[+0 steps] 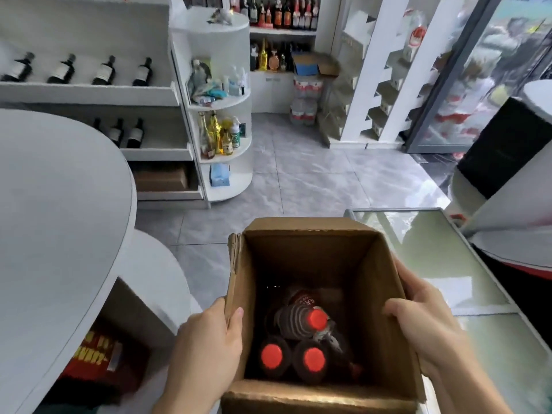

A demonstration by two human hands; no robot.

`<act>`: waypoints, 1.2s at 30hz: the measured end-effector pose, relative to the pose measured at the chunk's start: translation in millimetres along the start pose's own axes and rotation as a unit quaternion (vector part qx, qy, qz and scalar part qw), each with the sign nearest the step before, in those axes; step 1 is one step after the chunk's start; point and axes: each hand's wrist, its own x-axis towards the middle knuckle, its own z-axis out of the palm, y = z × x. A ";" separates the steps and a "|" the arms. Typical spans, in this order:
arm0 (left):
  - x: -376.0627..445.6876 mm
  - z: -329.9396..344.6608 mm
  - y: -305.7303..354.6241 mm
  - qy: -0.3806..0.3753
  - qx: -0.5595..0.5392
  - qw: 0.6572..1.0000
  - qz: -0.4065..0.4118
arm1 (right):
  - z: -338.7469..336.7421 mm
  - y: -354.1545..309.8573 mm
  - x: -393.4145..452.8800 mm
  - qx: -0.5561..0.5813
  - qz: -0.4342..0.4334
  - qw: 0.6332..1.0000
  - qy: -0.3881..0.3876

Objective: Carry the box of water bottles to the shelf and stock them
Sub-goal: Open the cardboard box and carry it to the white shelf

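Observation:
An open brown cardboard box (pixel 310 258) is held up in front of me, low in the middle of the view. Inside it stand water bottles with red caps (pixel 313 321), three caps showing. My left hand (pixel 209 339) grips the box's left wall, thumb inside the rim. My right hand (pixel 424 321) grips the right wall, with its thumb hooked over the edge. A rounded white corner shelf (pixel 236 115) with mixed bottles stands ahead on the left. Far back, packs of water (pixel 304 97) are stacked on the floor by a shelf of liquor bottles.
A large white rounded counter (pixel 59 189) fills the left side. A glass-topped counter (pixel 448 258) lies at the right, with a white-and-black stand (pixel 507 162) behind it. Wine bottles lie on the white shelves (pixel 89 91) at the left. Grey tiled floor (pixel 298 180) runs ahead.

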 end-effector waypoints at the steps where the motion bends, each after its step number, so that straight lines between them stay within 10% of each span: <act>1: 11.9 4.9 9.6 0.011 0.006 1.000 -0.014 | -4.5 -6.3 20.6 0.002 -0.002 1.000 -0.016; 17: 260.9 19.0 76.2 0.139 0.021 0.980 -0.144 | 48.8 -131.7 325.5 -0.077 -0.059 0.979 -0.180; 36: 697.1 59.6 196.3 0.114 0.039 0.992 -0.032 | 47.8 -273.9 698.0 -0.027 -0.073 0.991 -0.107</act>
